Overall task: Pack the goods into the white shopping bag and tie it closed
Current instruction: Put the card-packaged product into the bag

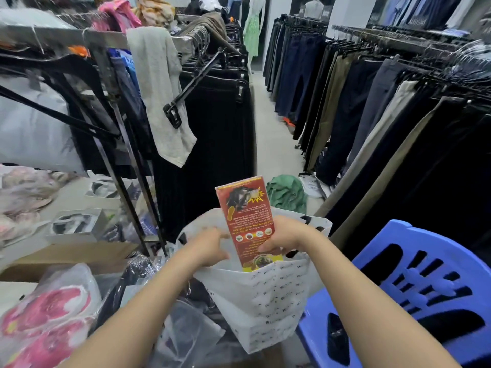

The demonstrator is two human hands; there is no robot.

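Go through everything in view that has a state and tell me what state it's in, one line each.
white shopping bag: upright, mouth open, not tied.
red box: upright, lower end inside the bag, upper part sticking out.
right hand: grips the red box's side.
left hand: at the bag's rim, apparently pinching it open.
grey cloth: draped over the rack rail.
green garment: crumpled on the floor.

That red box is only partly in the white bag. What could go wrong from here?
1. The right hand grips the red box only near its lower end, so the tall part above could tip and slip free.
2. The white bag is soft, and the left hand is at just one side of its mouth. The rim might fold in and catch the box.
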